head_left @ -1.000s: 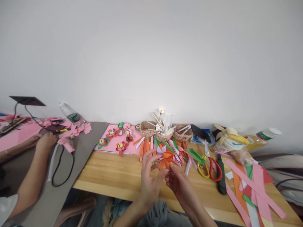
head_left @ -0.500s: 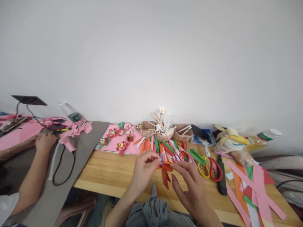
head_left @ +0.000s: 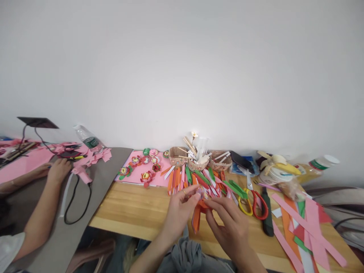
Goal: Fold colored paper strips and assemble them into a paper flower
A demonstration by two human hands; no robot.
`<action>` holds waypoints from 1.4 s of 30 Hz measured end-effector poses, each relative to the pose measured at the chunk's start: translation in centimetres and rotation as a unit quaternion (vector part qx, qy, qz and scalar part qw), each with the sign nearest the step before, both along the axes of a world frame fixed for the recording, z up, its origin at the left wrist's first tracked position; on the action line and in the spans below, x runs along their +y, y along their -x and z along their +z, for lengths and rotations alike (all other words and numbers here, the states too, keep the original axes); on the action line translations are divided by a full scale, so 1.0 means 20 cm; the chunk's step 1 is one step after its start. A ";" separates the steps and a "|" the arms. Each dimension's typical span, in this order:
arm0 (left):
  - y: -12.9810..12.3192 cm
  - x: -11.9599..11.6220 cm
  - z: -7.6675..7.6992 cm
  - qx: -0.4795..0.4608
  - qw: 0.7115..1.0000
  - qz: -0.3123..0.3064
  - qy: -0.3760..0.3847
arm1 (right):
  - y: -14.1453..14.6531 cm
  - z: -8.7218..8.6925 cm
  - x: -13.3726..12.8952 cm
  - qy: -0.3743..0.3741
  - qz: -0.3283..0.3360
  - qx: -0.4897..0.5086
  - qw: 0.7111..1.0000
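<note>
1. L hand pinches orange paper piece by its top, fingers together on it, over surface
2. R hand: fingertips at its R side, can't tell if clamped
3. Folded strips just beyond fingers; scissors to R
4. Best: pinch lightly nr folds, so thin paper won't crush

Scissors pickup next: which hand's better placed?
Right, I'd say. The right hand is on the scissors' side and nearer them; the left hand would likely have to cross over it. Catch: both hands' fingers are at the orange paper piece, so the left would probably need to hold it alone.
</note>
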State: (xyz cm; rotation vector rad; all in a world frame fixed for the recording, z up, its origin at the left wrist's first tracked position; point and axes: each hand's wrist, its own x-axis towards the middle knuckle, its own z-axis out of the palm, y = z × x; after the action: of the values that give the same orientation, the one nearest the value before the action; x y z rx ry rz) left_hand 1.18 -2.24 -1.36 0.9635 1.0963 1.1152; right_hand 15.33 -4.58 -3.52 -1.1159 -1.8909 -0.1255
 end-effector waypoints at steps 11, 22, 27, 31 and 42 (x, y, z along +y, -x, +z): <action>-0.08 -0.01 -0.08 -0.042 0.993 0.105 0.033 | 0.04 -0.01 0.00 -0.030 -0.012 -0.008 0.999; -0.11 -0.03 -0.10 -0.047 0.990 0.133 0.029 | 0.02 -0.04 -0.01 -0.078 0.005 -0.026 0.997; -0.10 -0.03 -0.09 -0.040 0.987 0.151 0.031 | 0.01 -0.04 -0.01 -0.090 0.030 -0.037 0.995; -0.09 -0.03 -0.09 -0.025 0.991 0.128 0.009 | 0.00 0.00 -0.02 -0.048 0.035 -0.013 0.998; -0.07 -0.04 -0.10 0.004 0.995 0.092 -0.033 | -0.01 0.02 0.01 0.033 -0.026 -0.001 0.999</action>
State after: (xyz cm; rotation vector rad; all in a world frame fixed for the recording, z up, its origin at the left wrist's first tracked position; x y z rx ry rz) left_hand 2.66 -3.00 -3.38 0.9319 1.1789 1.3052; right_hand 15.46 -4.31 -3.04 -1.2095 -1.8803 -0.0930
